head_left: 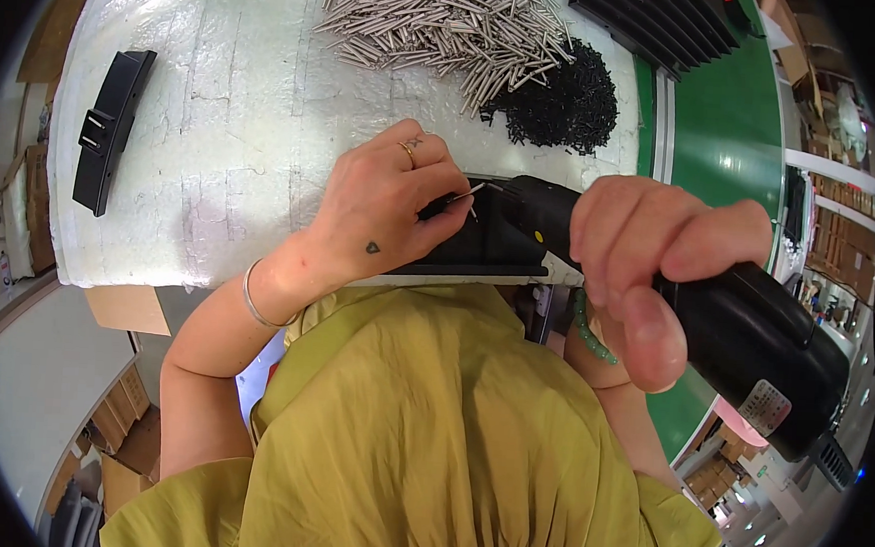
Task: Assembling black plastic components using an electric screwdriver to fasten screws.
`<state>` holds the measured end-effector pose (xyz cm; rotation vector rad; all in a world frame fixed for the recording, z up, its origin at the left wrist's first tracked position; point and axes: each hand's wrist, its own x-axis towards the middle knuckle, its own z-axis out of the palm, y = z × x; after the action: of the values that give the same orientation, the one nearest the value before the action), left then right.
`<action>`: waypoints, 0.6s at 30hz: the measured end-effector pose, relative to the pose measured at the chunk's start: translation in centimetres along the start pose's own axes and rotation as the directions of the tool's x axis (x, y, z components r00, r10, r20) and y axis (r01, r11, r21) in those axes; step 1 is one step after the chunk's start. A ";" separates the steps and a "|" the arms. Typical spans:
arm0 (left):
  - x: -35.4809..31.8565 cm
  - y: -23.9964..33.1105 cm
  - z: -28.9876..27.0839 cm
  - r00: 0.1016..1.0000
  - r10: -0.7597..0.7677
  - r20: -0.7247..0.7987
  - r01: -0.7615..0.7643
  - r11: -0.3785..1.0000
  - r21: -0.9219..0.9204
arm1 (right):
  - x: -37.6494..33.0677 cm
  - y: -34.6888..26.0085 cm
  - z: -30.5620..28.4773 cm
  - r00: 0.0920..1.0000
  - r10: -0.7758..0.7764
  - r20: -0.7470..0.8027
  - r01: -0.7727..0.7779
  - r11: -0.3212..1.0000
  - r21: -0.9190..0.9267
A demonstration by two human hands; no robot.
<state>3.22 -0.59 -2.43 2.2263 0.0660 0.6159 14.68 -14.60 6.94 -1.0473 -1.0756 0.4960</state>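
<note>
My right hand (659,257) is wrapped round a black electric screwdriver (754,343), a cord leaving its rear end. Its tip points left, close to the fingertips of my left hand (392,191). Those fingers are closed in a pinch on a small black piece (435,209), mostly hidden by the hand. A thin silver pin or bit (478,189) shows at the fingertips; which it is I cannot tell. Beneath both hands, a long black plastic part (514,248) lies along the near edge of the table.
A heap of silver metal pins (443,18) lies at the back of the white-covered table (234,161), beside a pile of small black screw-like pieces (568,101). One black plastic part (112,133) rests at far left. Ribbed black parts (663,27) are at the back right, near the green floor (726,141).
</note>
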 end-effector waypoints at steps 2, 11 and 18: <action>-0.1 0.2 -0.2 1.000 -0.002 0.006 0.002 1.000 0.016 | 0.4 0.2 0.2 0.999 -0.010 0.046 0.011 1.000 -0.010; -0.2 0.5 -0.4 0.997 0.000 0.071 -0.004 0.999 0.047 | 0.1 0.1 1.1 0.998 0.054 0.023 -0.052 0.994 -0.096; 0.1 2.6 -1.6 0.990 -0.033 0.137 0.017 0.993 0.117 | 0.8 -0.5 -2.5 0.975 -0.107 -0.195 0.141 0.976 0.166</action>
<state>2.23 -1.21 0.37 2.3705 0.0599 0.4516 17.19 -15.36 7.52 -0.8437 -0.9076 0.3786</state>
